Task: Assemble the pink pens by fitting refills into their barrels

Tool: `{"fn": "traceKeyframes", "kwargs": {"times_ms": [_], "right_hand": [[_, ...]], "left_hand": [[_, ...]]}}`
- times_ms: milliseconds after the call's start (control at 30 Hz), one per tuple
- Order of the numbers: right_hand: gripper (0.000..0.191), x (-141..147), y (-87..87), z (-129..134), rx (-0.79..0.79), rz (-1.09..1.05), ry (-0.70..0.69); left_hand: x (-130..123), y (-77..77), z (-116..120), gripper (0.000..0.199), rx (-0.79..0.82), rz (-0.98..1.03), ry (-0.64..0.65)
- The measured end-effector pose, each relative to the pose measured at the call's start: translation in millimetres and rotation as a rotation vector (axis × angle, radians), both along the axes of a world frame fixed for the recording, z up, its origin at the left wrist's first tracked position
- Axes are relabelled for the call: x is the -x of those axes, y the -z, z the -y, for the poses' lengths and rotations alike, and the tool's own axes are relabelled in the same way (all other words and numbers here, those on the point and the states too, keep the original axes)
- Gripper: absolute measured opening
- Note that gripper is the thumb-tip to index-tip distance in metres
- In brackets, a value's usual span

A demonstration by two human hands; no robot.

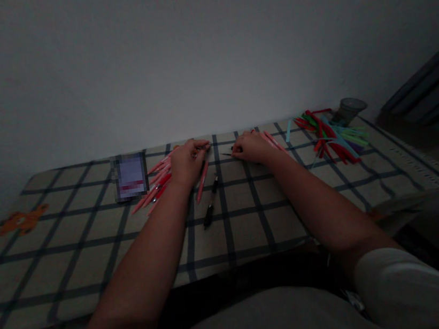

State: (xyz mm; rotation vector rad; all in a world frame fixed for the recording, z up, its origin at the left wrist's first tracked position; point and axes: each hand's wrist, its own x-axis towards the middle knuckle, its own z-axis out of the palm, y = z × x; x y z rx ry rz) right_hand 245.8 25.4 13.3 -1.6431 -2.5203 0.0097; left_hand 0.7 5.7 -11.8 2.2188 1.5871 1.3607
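My left hand (187, 162) is closed in a pinch beside a pile of pink pens (158, 164); a small dark thing shows at its fingertips, too dim to name. Just below those fingers lies a single pink pen (203, 182). My right hand (252, 147) pinches a thin, pointed pen part (227, 154), its tip directed left toward the other hand. More pink pens (275, 142) rest partly hidden behind the right hand. Between my forearms a black pen (211, 200) lies slanted on the cloth, apart from both hands.
A checked tablecloth (248, 231) covers the table, which meets a pale wall (205, 53). A flat, blurred rectangular object (131, 176) lies left of the pens. At the right are a heap of coloured strips (327, 139) and a clear cup (350, 109). The light is dim.
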Motion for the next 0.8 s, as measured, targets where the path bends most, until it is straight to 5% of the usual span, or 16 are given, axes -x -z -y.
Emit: {"fn": "traceKeyframes", "kwargs": {"times_ms": [133, 267, 500, 800], "right_hand": [[0.022, 1, -3.8, 2, 0.038, -0.123, 0.047], [0.022, 0, -3.3, -2, 0.082, -0.463, 0.073], [0.047, -1, 5.2, -8, 0.209, -0.916, 0.042], [0.028, 8, 4.6, -11, 0.310, -1.275, 0.003]], "left_hand": [[0, -0.3, 1, 0.018, 0.001, 0.013, -0.001], [0, -0.2, 0, 0.018, 0.001, 0.014, -0.004], [1, 0.0, 0, 0.019, -0.024, -0.027, -0.002], [4, 1.1, -9, 0.026, -0.059, -0.186, 0.067]]}}
